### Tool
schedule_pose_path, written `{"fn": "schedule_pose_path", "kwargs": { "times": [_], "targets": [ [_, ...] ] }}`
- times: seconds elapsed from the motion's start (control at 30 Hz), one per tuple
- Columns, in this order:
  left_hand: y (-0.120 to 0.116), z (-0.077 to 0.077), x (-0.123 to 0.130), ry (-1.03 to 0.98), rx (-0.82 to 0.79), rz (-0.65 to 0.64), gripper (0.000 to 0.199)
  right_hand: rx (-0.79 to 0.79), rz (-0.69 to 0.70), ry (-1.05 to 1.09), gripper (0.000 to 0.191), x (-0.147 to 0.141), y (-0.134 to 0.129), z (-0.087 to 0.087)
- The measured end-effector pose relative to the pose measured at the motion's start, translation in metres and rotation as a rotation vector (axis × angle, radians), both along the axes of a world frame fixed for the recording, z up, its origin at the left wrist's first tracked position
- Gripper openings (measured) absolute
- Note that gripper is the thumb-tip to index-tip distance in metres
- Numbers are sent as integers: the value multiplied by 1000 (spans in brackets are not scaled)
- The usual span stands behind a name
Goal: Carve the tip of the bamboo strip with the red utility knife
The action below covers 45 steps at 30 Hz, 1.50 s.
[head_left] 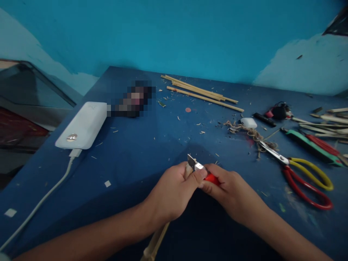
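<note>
My left hand [174, 190] is closed around a pale bamboo stick [156, 241], whose lower part runs down toward the bottom edge of the view. Its top end shows just above my left fingers. My right hand [231, 192] grips a red utility knife [211, 178] with a short metal blade. The blade lies against or very close to the stick's top end; exact contact is hard to tell. My left thumb rests on or beside the knife near the blade's base.
Several thin sticks [201, 92] lie by the wall. Red-and-yellow-handled scissors [285, 161], twine [254, 136], a white case [248, 122] and a green-handled tool [310, 145] are on the right. Left lies a white power bank [84, 123] with a cable [51, 194]. Shavings dot the blue table [130, 152].
</note>
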<state>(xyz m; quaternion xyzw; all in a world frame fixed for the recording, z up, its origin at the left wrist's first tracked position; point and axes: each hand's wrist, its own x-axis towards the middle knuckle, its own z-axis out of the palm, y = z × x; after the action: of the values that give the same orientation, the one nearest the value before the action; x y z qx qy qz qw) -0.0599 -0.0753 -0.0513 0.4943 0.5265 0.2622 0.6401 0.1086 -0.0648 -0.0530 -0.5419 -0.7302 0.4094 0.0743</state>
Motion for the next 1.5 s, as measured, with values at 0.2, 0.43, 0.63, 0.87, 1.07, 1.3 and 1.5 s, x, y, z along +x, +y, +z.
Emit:
{"fn": "schedule_pose_path", "kwargs": {
  "times": [0.2,0.43,0.63,0.87,1.07,1.3,1.5],
  "targets": [
    [1,4,-1,32,-10,-8,35,53,-11,-38,30,-1,-6,-3],
    [-1,2,-1,69,18,12,38,116,-43,-11,27,-4,-8,-5],
    [3,9,-2,8,-39,21,32,62,-17,43,31,-4,-3,0],
    [11,15,-12,-86,-215,-112,22,-57,84,174,29,0,0,10],
    [13,14,-13,-158,-248,-164,22,-110,152,213,29,5,2,10],
    [10,7,-14,-192,-204,-188,24,-131,170,251,30,6,5,12],
    [9,11,-10,-127,-213,-143,26,-129,122,227,28,6,5,12]
  ]
}}
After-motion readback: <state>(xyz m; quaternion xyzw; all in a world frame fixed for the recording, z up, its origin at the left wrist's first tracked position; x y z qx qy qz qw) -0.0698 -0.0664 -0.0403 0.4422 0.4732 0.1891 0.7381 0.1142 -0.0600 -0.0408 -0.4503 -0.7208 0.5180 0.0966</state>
